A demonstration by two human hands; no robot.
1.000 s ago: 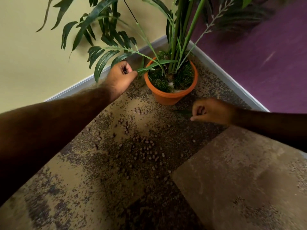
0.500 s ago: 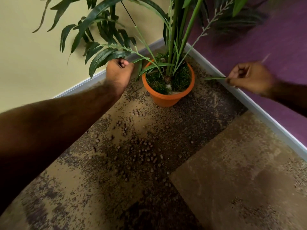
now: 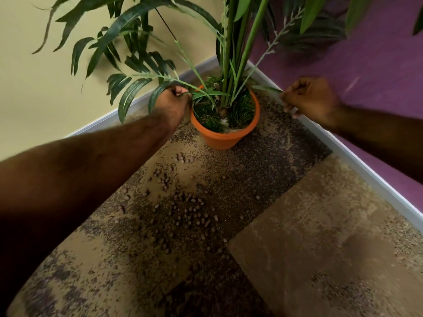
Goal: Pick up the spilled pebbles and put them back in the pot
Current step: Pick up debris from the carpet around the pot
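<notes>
- An orange pot (image 3: 225, 138) is seen standing on the carpet (image 3: 320, 248) in the corner where a yellow wall (image 3: 34, 88) and a purple wall (image 3: 377, 65) meet.
- A tall green plant (image 3: 231, 53) rises from the pot, and its fronds are spread over the yellow wall side and toward the purple wall.
- The spilled pebbles (image 3: 194, 216) are scattered on the carpet in front of the pot, toward the carpet's middle; a small cluster lies just beside the pot's base, and a denser patch is found further from the corner.
- None of the pebbles on the carpet is touched by either hand.
- The left hand (image 3: 172, 104) is held at the pot's left rim, touching or almost touching it, with the fingers curled into a fist; a thin leaf stalk (image 3: 183, 81) runs across the knuckles, but whether it or anything else is gripped cannot be told.
- The right hand (image 3: 311, 99) is held over the white skirting board (image 3: 343, 152) to the right of the pot, apart from the rim.
- Its fingers are curled, and the tip of a narrow leaf (image 3: 266, 88) is pinched at the fingertips; the hand is slightly blurred.
- Both forearms are bare.
</notes>
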